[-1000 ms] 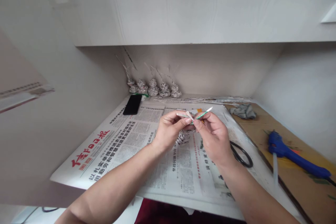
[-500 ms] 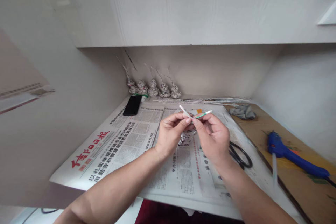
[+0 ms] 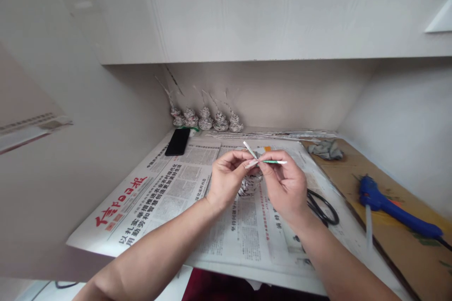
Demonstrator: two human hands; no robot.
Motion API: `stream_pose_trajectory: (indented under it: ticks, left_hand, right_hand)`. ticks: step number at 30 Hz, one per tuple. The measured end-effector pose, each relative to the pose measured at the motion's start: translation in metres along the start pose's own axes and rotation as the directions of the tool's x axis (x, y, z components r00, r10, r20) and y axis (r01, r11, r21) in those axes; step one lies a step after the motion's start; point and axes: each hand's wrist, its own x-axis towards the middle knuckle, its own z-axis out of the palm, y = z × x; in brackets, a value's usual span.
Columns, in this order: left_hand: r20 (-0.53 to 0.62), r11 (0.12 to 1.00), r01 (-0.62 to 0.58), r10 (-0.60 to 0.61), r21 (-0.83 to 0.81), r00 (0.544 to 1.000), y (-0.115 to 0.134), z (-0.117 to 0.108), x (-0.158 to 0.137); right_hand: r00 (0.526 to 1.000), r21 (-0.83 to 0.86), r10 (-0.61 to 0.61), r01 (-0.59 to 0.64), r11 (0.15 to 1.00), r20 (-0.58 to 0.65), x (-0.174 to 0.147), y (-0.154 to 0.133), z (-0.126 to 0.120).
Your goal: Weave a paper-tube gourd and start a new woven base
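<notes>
1. Head view, centre of the frame: the left hand (image 3: 228,176) and right hand (image 3: 285,183) meet, each with thumb and finger in a narrow pinch on the paper strips (image 3: 250,149).
2. Just below the fingertips, partly hidden, sits a woven paper piece (image 3: 247,187), above the newspaper (image 3: 169,188).
3. The step in hand looks like crossing strip ends at the piece's top.
4. The next move probably calls for one pinch holding the crossing firm while the other folds a strip.

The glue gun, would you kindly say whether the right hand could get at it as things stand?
Probably yes: only the black loop seems between the right hand and the glue gun, though that hand holds a strip.
</notes>
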Motion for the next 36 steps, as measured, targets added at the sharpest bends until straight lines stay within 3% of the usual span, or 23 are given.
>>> stream_pose_trajectory:
  ticks: [5, 14, 18, 27, 31, 36]
  left_hand:
    - [0.015, 0.991, -0.092, 0.091, 0.093, 0.996, -0.002, 0.000, -0.003]
    - [0.178, 0.925, -0.269, 0.226, 0.267, 0.958, -0.002, -0.005, -0.004]
    - [0.138, 0.907, -0.294, 0.263, 0.303, 0.955, 0.000, -0.004, -0.002]
    - [0.055, 0.887, -0.312, 0.313, 0.341, 0.948, 0.005, -0.007, 0.005]
    - [0.119, 0.861, -0.352, 0.332, 0.366, 0.936, 0.008, -0.006, 0.003]
    - [0.183, 0.837, -0.397, 0.352, 0.378, 0.918, 0.009, -0.007, 0.001]
  right_hand:
    - [0.999, -0.043, 0.009, -0.011, 0.999, -0.042, 0.000, 0.001, 0.001]
    - [0.996, -0.028, 0.027, -0.030, 0.999, -0.085, -0.001, 0.003, -0.001]
    - [0.997, 0.033, 0.049, -0.047, 0.998, -0.066, -0.001, 0.006, 0.000]
    - [0.989, 0.134, 0.088, -0.103, 0.986, 0.116, -0.005, -0.001, 0.000]
    - [0.998, 0.084, 0.058, -0.059, 0.995, 0.022, -0.006, -0.004, 0.003]
    - [0.994, 0.153, 0.081, -0.070, 0.986, -0.066, -0.003, -0.006, 0.004]
